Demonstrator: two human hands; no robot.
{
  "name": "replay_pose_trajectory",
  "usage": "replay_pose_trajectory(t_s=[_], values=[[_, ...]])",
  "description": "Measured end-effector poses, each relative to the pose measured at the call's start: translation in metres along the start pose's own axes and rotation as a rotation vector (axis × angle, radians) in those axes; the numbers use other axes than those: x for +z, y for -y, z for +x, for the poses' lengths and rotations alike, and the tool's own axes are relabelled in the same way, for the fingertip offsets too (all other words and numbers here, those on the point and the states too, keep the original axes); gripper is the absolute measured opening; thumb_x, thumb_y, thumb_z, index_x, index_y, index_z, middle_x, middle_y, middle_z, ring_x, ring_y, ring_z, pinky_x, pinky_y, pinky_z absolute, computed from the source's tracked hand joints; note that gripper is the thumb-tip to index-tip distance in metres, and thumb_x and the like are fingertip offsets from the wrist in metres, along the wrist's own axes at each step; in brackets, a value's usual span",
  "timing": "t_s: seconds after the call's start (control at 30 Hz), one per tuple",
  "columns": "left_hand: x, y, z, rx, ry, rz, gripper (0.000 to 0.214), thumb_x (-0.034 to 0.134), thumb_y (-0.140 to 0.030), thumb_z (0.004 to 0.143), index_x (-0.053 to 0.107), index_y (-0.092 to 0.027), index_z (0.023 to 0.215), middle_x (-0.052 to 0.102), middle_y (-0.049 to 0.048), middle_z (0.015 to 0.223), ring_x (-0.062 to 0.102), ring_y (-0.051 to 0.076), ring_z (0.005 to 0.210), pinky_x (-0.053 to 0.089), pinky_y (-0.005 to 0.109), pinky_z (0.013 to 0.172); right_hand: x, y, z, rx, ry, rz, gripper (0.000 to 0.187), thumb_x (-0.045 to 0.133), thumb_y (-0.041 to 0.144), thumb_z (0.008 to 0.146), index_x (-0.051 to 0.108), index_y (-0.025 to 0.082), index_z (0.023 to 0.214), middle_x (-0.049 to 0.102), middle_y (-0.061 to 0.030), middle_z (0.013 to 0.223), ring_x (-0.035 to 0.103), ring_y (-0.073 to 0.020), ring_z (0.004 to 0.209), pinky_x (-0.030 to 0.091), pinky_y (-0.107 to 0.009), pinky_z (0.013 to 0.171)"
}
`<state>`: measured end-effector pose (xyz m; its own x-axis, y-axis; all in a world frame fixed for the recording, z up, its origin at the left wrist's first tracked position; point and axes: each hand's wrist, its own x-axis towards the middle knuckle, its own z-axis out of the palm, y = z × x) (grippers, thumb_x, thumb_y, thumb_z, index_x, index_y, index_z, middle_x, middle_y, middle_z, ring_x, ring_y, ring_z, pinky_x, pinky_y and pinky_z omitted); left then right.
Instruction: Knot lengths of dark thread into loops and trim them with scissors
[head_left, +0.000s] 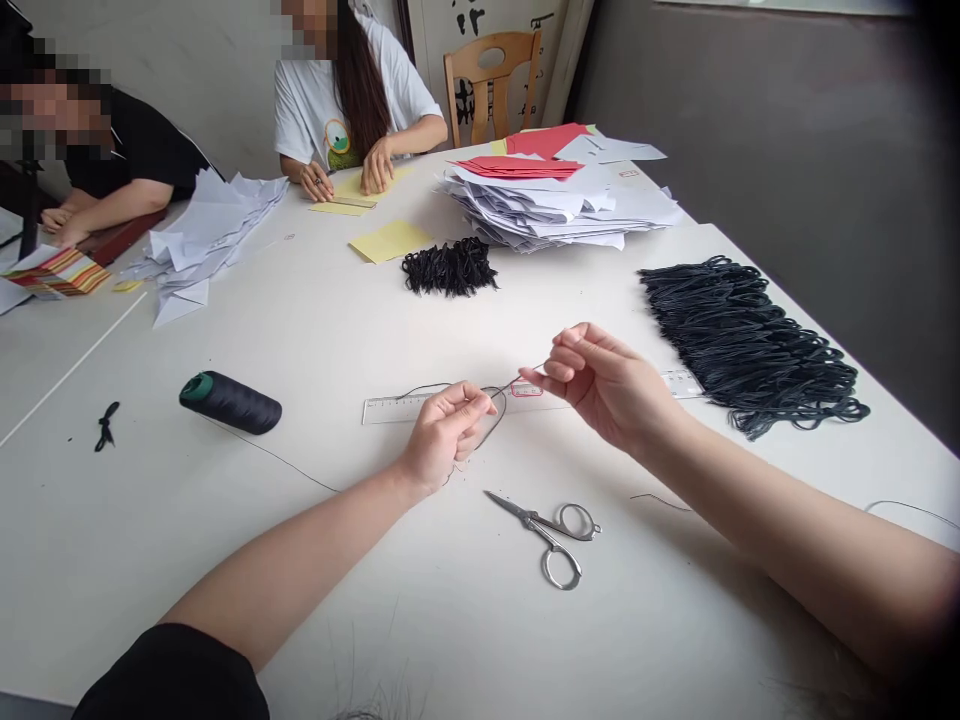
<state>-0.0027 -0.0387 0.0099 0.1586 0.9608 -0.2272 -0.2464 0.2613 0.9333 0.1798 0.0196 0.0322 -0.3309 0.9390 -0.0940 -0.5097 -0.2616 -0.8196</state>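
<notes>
Between my two hands runs a thin dark cord (510,384), with a loop of it hanging beside my left fingers. My left hand (450,430) is closed, thumb pressed on the index finger, pinching the cord. Higher and to the right, my right hand (592,375) pinches the cord's other part between thumb and fingertips. Under the hands lies a clear ruler (390,408), partly covered by them. Metal scissors (536,522) rest slightly open on the table, nearer to me. A spool of black thread (232,402) lies on its side at the left, its thread trailing toward my left forearm.
Bundled dark cords (750,340) lie at the right, and a small black tassel pile (450,267) lies further back. Stacked papers (555,205) stand behind. Across the white table (337,600), one person handles yellow paper (345,205); another sits at far left near loose white sheets (202,240).
</notes>
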Motion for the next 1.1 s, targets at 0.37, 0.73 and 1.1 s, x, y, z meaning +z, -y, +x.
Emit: replay_pose_trajectory(t_s=[0.37,0.73,1.1], values=[[0.001,-0.007,-0.004,0.069,0.018,0.017,0.028,0.069,-0.041,0.075,0.057,-0.017,0.068,0.020,-0.0101,0.047,0.010,0.003,0.040,0.008,0.020,0.038,0.009,0.067,-0.021,-0.843,-0.103,-0.380,0.023,0.061,0.022,0.086,0.044,0.022,0.070,0.034,0.0070,0.057,0.039,-0.0080,0.047,0.055,-0.045,0.082],[0.002,-0.001,-0.006,0.055,-0.006,0.114,0.027,0.066,-0.040,0.076,0.056,-0.017,0.069,0.024,-0.0097,0.048,0.011,0.003,0.040,0.009,0.020,0.038,-0.013,0.009,-0.007,-0.519,0.121,-1.606,0.020,0.046,0.024,0.091,0.059,0.017,0.105,0.058,-0.0147,0.117,0.061,-0.0180,0.066,0.046,-0.034,0.059],[0.004,0.001,-0.012,0.203,0.061,0.311,0.032,0.061,-0.045,0.083,0.052,-0.017,0.070,0.035,-0.0068,0.051,0.022,0.005,0.043,0.018,0.022,0.043,0.010,0.007,-0.024,0.059,0.456,-1.175,0.029,0.056,0.039,0.088,0.057,0.017,0.070,0.056,0.0014,0.056,0.047,-0.0086,0.046,0.038,-0.023,0.049]])
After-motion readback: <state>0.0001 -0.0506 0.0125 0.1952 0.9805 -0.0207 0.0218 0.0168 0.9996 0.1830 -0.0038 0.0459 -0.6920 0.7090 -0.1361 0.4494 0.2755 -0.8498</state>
